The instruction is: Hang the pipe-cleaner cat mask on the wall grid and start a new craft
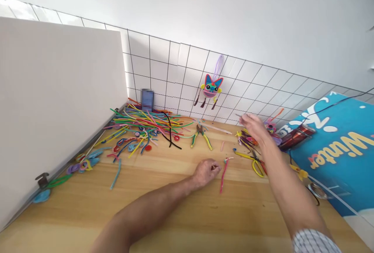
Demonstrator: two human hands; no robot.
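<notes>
left grip [206, 171] rests curled mid-worktop [163, 214], fingertips pinching the pink pipe cleaner [224, 175]; right grip [253, 125] hovers half open, blurred, holding nothing sure, above the finished twists [248, 138] by the far edge; the loose pile [146, 122] lies unused

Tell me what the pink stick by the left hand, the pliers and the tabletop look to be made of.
The pink stick beside the left hand looks like a fuzzy pipe cleaner, likely fibre over wire: thin, matte, kinked. The pliers show dull grey metal jaws with yellow-green grips, probably plastic or rubber. The tabletop looks like light wood with a smooth satin finish; grain lines and plank seams show.
</notes>
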